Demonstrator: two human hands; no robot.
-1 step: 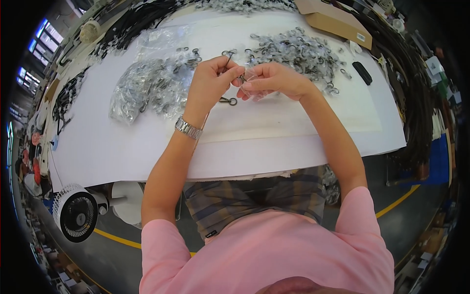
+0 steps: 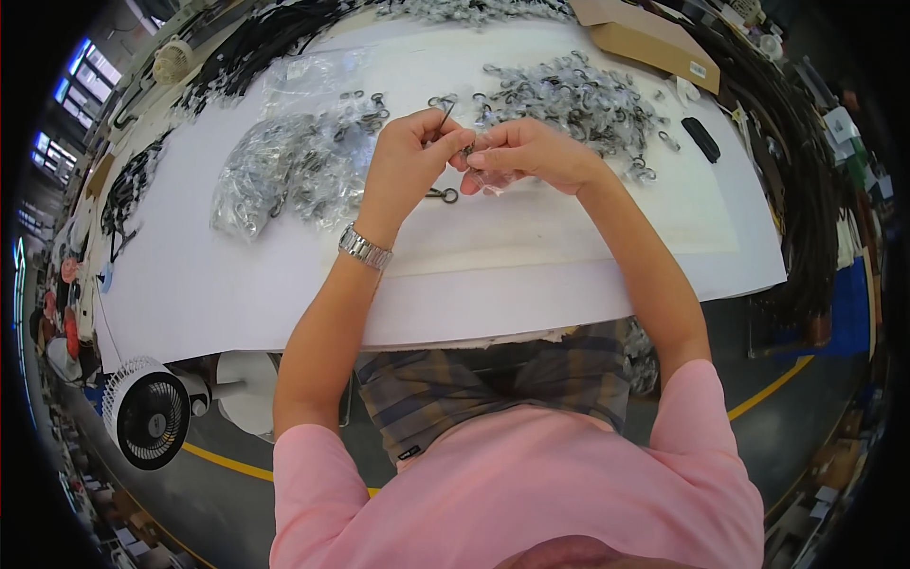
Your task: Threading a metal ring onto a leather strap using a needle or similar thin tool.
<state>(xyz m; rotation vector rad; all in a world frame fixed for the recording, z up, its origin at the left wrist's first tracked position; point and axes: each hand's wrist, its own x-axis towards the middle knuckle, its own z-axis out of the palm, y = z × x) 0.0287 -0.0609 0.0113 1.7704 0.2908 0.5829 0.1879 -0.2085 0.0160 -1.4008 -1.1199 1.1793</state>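
Observation:
My left hand [image 2: 414, 152] is closed, with a thin dark rod [image 2: 444, 118] sticking up between its thumb and fingers. Its fingertips meet those of my right hand [image 2: 531, 155] at a small dark metal clasp [image 2: 468, 151]. That clasp is mostly hidden by the fingers. A crumpled clear plastic wrapper [image 2: 494, 180] is pinched in my right fingers and hangs below them. On the white table, just under my hands, lies a dark metal snap hook with a ring [image 2: 444, 195]. Beyond the right hand spreads a heap of plastic-wrapped metal hooks [image 2: 578, 100].
A clear plastic bag of wrapped hardware [image 2: 261, 175] lies left of my hands. A brown cardboard box [image 2: 654, 47] and a black oblong object [image 2: 700, 140] are at the far right. Black straps [image 2: 256, 52] pile up at the back left. A fan [image 2: 152, 417] stands below the table's left edge.
My right hand has shifted slightly, and the clear wrapper in its fingers is more bunched up. My left hand stays in nearly the same place.

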